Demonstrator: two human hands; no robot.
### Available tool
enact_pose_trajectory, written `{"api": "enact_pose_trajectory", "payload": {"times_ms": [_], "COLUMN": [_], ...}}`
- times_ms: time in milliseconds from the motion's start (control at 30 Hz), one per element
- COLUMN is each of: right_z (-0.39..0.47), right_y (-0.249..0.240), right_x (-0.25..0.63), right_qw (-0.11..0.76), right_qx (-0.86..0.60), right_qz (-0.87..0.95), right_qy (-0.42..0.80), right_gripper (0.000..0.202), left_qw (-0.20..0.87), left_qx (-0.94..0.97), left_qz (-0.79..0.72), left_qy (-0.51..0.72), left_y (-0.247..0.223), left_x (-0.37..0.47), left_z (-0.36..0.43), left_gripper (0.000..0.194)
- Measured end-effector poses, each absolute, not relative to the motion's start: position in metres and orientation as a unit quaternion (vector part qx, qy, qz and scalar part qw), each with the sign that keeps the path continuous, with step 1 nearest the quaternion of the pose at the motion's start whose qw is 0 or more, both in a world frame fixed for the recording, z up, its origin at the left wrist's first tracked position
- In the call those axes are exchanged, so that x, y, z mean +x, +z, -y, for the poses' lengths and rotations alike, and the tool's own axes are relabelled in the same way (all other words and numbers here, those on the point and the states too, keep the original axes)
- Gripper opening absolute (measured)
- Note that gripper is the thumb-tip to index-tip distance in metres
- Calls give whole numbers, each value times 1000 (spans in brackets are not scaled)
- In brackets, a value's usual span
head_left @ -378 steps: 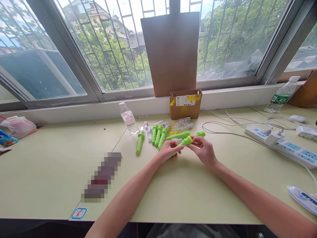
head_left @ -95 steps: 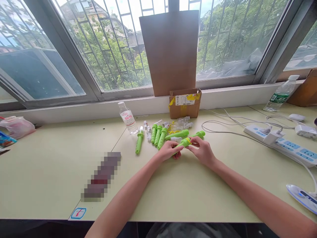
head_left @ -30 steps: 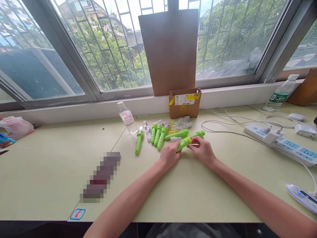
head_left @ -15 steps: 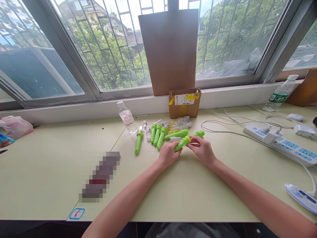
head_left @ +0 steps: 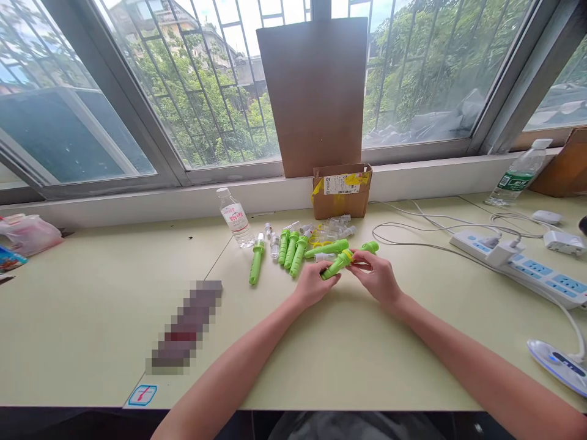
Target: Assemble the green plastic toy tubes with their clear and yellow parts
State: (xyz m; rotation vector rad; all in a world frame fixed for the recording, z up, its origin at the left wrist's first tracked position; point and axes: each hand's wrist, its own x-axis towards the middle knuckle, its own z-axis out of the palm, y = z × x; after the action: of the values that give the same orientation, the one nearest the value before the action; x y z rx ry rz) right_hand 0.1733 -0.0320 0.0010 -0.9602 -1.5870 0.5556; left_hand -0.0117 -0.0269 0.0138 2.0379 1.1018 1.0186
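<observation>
The left hand holds the green tube by its body, tilted up, just above the tabletop. The right hand has its fingertips at the yellow ring near the tube's end; I cannot tell if they pinch it. A snug left grip, with no hard squeeze, should stop the tube from turning. Small, soft finger moves suit the ring best, so it sits flat and straight.

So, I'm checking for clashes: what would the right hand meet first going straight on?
Probably the green tube in the left hand, near its yellow-ringed end; the right hand has its fingertips right by it, though depth leaves actual contact unclear.
</observation>
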Motion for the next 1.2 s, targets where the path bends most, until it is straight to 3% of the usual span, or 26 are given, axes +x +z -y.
{"api": "enact_pose_trajectory", "payload": {"times_ms": [333,600,1200], "right_z": [32,31,33], "right_y": [3,1,1], "right_x": [174,171,171], "right_qw": [559,548,557], "right_qx": [-414,-415,-403], "right_qz": [678,692,691], "right_qy": [240,219,222], "right_gripper": [26,28,25], "left_qw": [361,489,555], "left_qx": [756,695,671], "left_qz": [-413,-441,-425], "left_qy": [358,289,246], "left_y": [18,34,41], "left_x": [-15,-18,-23], "left_z": [23,27,27], "left_gripper": [23,32,39]}}
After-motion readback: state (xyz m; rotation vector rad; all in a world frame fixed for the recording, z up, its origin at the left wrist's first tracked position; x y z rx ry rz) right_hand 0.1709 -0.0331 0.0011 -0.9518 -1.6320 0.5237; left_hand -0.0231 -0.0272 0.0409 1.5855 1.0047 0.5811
